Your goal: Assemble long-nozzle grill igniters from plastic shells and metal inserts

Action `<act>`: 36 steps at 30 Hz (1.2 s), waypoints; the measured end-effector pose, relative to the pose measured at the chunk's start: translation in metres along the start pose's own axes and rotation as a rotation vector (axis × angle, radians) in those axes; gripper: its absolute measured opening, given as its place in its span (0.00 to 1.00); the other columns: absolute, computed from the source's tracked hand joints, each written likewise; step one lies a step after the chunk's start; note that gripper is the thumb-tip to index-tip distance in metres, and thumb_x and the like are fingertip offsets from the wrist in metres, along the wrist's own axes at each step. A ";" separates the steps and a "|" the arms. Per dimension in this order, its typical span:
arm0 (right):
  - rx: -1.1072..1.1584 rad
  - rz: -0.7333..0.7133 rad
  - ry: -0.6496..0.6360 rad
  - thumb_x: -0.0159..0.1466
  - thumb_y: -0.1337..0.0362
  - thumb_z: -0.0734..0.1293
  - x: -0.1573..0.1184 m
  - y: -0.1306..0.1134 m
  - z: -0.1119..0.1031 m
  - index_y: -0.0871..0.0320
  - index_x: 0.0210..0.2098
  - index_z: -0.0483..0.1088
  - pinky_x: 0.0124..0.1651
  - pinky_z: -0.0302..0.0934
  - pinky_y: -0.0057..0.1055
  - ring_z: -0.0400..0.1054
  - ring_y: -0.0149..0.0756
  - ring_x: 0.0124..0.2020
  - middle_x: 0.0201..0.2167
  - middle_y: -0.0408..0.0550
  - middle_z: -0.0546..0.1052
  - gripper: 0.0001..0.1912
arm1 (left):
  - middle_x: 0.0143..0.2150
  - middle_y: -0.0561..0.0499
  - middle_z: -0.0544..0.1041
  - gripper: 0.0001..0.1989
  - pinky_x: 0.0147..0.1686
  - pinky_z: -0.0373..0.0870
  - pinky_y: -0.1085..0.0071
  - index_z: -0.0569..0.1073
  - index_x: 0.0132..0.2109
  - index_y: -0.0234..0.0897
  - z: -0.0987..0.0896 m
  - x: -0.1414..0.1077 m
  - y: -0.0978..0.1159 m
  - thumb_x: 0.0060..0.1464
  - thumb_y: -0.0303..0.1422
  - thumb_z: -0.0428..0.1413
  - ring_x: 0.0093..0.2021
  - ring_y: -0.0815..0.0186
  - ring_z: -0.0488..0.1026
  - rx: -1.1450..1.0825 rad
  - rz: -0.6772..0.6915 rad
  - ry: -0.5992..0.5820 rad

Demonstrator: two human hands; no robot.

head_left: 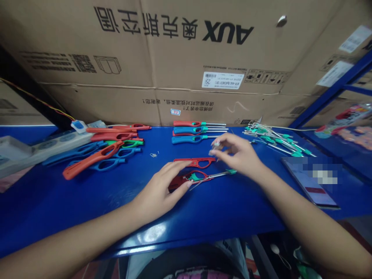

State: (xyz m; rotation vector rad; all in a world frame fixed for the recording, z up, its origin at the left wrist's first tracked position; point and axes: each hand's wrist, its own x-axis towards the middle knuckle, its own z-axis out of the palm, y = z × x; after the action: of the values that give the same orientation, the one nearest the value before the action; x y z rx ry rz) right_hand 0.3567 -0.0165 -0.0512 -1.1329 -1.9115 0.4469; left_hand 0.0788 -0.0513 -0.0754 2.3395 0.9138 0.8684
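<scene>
My left hand (158, 190) lies around the near red lighter shell (181, 181), fingers on its far side and thumb on its near side. In the shell sit a green trigger (196, 177) and a metal lighter tube (215, 176) with a green piece at its right end. Just beyond it lies another red lighter shell (200, 162), partly behind my left fingers. My right hand (240, 153) hovers above and right of the shells, thumb and fingers pinching a small whitish part (217, 144) whose kind I cannot make out.
Several assembled lighters (188, 139) are lined up at the back. Coloured lighter shells (95, 155) pile up at left beside a power strip (52, 143). Metal tubes with green parts (279, 139) lie at right, near a phone (309, 184). Tiny pins (154, 155) are scattered mid-table. Cardboard (180, 69) walls the back.
</scene>
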 end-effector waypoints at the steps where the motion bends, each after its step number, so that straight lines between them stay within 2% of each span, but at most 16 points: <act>1: 0.051 -0.060 -0.077 0.63 0.60 0.72 -0.007 -0.015 0.011 0.54 0.39 0.72 0.32 0.71 0.29 0.74 0.35 0.36 0.37 0.47 0.77 0.07 | 0.64 0.43 0.72 0.25 0.63 0.69 0.53 0.65 0.66 0.41 0.002 0.000 0.000 0.64 0.36 0.57 0.63 0.57 0.71 -0.050 -0.022 0.012; 3: 0.155 -0.129 -0.178 0.65 0.63 0.70 -0.021 -0.038 0.027 0.54 0.40 0.74 0.33 0.72 0.27 0.74 0.33 0.37 0.38 0.47 0.78 0.04 | 0.64 0.42 0.73 0.28 0.63 0.70 0.54 0.64 0.67 0.39 0.005 0.000 0.001 0.62 0.35 0.59 0.62 0.57 0.72 -0.191 -0.040 0.004; 5: 0.226 -0.173 -0.243 0.66 0.65 0.70 -0.030 -0.050 0.036 0.54 0.41 0.74 0.35 0.72 0.27 0.74 0.32 0.37 0.39 0.48 0.78 0.04 | 0.63 0.41 0.74 0.29 0.61 0.72 0.57 0.63 0.67 0.37 0.006 0.001 0.003 0.62 0.32 0.59 0.60 0.58 0.74 -0.374 -0.064 -0.049; 9: 0.212 -0.314 -0.226 0.65 0.68 0.71 -0.033 -0.049 0.035 0.56 0.45 0.74 0.41 0.72 0.28 0.73 0.33 0.41 0.40 0.49 0.78 0.09 | 0.55 0.44 0.80 0.23 0.55 0.77 0.63 0.69 0.64 0.35 0.006 0.002 0.007 0.63 0.30 0.58 0.52 0.61 0.80 -0.602 -0.159 -0.148; 13: 0.150 -0.417 -0.199 0.65 0.70 0.70 -0.028 -0.040 0.027 0.58 0.50 0.73 0.43 0.73 0.29 0.75 0.32 0.41 0.41 0.50 0.80 0.13 | 0.48 0.46 0.84 0.18 0.49 0.80 0.67 0.76 0.57 0.34 0.000 0.004 0.007 0.60 0.30 0.61 0.46 0.62 0.82 -0.550 -0.180 -0.094; 16: 0.115 -0.438 -0.200 0.67 0.70 0.69 -0.026 -0.037 0.024 0.56 0.48 0.74 0.45 0.73 0.31 0.76 0.34 0.41 0.39 0.49 0.81 0.10 | 0.47 0.46 0.84 0.12 0.48 0.79 0.68 0.81 0.49 0.36 -0.005 0.006 0.006 0.59 0.30 0.61 0.44 0.62 0.82 -0.398 -0.121 -0.056; 22: 0.152 -0.421 -0.244 0.67 0.69 0.69 -0.029 -0.032 0.030 0.55 0.46 0.74 0.46 0.72 0.31 0.76 0.33 0.40 0.39 0.47 0.81 0.08 | 0.45 0.47 0.84 0.12 0.43 0.77 0.72 0.81 0.51 0.37 -0.007 0.007 0.008 0.62 0.30 0.58 0.41 0.65 0.81 -0.339 -0.058 -0.099; 25: 0.140 -0.355 -0.241 0.67 0.66 0.69 -0.030 -0.031 0.032 0.54 0.49 0.72 0.40 0.72 0.30 0.74 0.32 0.36 0.39 0.47 0.79 0.11 | 0.43 0.47 0.84 0.10 0.41 0.77 0.71 0.82 0.48 0.37 -0.008 0.007 0.009 0.62 0.31 0.58 0.40 0.65 0.80 -0.323 -0.096 -0.109; 28: 0.071 -0.237 -0.235 0.64 0.61 0.73 -0.029 -0.031 0.029 0.54 0.51 0.69 0.35 0.68 0.29 0.70 0.32 0.34 0.40 0.47 0.76 0.18 | 0.42 0.47 0.84 0.10 0.40 0.77 0.71 0.81 0.46 0.36 -0.011 0.009 0.007 0.61 0.35 0.60 0.39 0.64 0.80 -0.376 -0.225 -0.052; 30: -0.010 -0.214 -0.301 0.63 0.61 0.72 -0.027 -0.029 0.027 0.54 0.48 0.70 0.38 0.67 0.31 0.70 0.34 0.37 0.41 0.48 0.74 0.15 | 0.42 0.48 0.84 0.11 0.40 0.77 0.71 0.80 0.45 0.35 -0.012 0.010 0.006 0.60 0.37 0.61 0.39 0.64 0.80 -0.451 -0.310 0.002; 32: -0.112 -0.250 -0.418 0.65 0.62 0.71 -0.026 -0.025 0.026 0.54 0.45 0.71 0.41 0.66 0.33 0.70 0.36 0.41 0.44 0.49 0.72 0.10 | 0.41 0.48 0.84 0.12 0.41 0.76 0.71 0.79 0.44 0.35 -0.012 0.012 0.004 0.59 0.39 0.61 0.38 0.65 0.80 -0.499 -0.369 0.024; 36: -0.247 -0.353 -0.601 0.68 0.64 0.66 -0.027 -0.018 0.029 0.54 0.44 0.73 0.41 0.66 0.33 0.70 0.36 0.42 0.47 0.50 0.72 0.06 | 0.39 0.47 0.83 0.14 0.37 0.75 0.70 0.80 0.42 0.34 -0.010 0.014 0.003 0.57 0.42 0.62 0.36 0.65 0.78 -0.435 -0.450 0.006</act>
State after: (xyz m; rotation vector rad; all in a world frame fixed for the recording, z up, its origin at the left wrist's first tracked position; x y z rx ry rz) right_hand 0.3299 -0.0453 -0.0687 -0.8322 -2.6950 0.3866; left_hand 0.0807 -0.0414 -0.0615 1.6764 1.0728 0.7868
